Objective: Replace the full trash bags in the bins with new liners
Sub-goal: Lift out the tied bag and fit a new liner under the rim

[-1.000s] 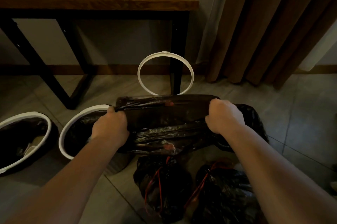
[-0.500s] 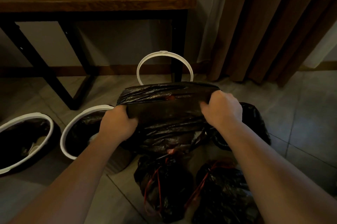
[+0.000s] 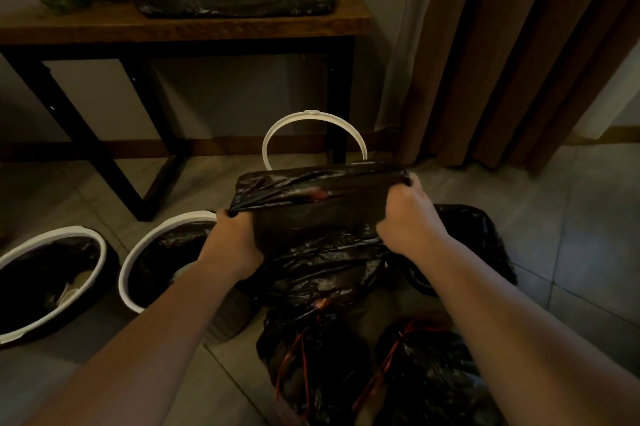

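Hands — left (image 3: 232, 242), right (image 3: 408, 217) — grip the black liner (image 3: 311, 214), stretching it taut.

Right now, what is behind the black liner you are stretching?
Behind the liner, the upper arc of a white ring shows. The liner covers its lower part and whatever holds it.
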